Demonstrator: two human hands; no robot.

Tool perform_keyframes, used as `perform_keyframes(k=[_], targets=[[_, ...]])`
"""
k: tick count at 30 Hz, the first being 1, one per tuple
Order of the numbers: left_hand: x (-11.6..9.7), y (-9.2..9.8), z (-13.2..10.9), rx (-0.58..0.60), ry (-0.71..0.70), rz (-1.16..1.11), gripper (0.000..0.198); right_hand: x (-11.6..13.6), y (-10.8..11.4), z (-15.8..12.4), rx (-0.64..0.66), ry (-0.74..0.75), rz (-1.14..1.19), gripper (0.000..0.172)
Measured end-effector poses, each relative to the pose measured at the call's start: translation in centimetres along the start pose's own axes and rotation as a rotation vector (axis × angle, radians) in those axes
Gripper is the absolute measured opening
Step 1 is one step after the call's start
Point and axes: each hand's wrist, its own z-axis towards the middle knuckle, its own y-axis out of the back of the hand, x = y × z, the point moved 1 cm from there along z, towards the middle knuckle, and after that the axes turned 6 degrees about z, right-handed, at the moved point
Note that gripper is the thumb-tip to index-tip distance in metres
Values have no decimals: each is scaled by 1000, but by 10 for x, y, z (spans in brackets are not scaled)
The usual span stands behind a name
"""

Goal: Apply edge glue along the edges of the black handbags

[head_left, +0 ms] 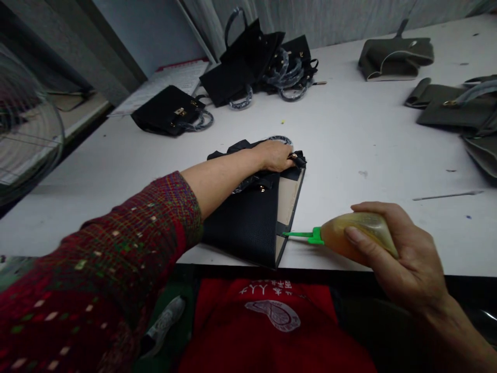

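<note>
A black handbag (pixel 244 223) lies on its side at the table's front edge, its beige inner edge facing right. My left hand (pixel 276 155) grips the bag's top near the handle and a gold metal fitting; its fingertips are partly hidden. In my right hand (pixel 407 254) is a squeeze bottle (pixel 349 235) of amber liquid, thumb and fingers wrapped round it. The bottle's thin green nozzle (pixel 301 234) points left, with its tip at the beige gap along the bag's side.
Several black handbags (pixel 171 111) with plastic-wrapped handles lie at the back left. Grey-green bag pieces (pixel 396 59) are at the right. A thin metal stick (pixel 446 196) rests on the white table (pixel 341 134). A fan (pixel 29 124) stands at far left.
</note>
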Motion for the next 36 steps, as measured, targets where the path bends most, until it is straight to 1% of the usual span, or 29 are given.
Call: perform_keyframes(k=[3,8,12,16,20,22,25,29,30,34,36], targets=[[0,-1,0,-14,-4,-5,50,3,1,0,52,-11,-4,32],[0,-2,0,-24,-4,-9,49,7,1,-1,23,-36,15,32],[-1,-1,-1,-14,11,-8,49,8,1,-1,79,-63,68,29],[-2,1,-1,-1,11,3,49,8,3,1,12,-80,48,31],[-4,2,-2,5,8,29,50,9,3,-1,110,-123,150,29],[-4,2,-2,7,10,44,51,10,3,-3,112,-137,169,28],[-4,1,-1,15,17,53,51,9,4,-5,69,-119,148,27],[-5,0,1,5,26,76,49,9,3,-8,137,-109,209,23],[-5,0,1,3,30,83,49,9,2,-9,133,-96,206,23],[-7,1,1,17,44,86,48,12,2,-12,40,-6,107,23],[-8,1,0,24,45,84,49,14,2,-12,64,14,99,22]])
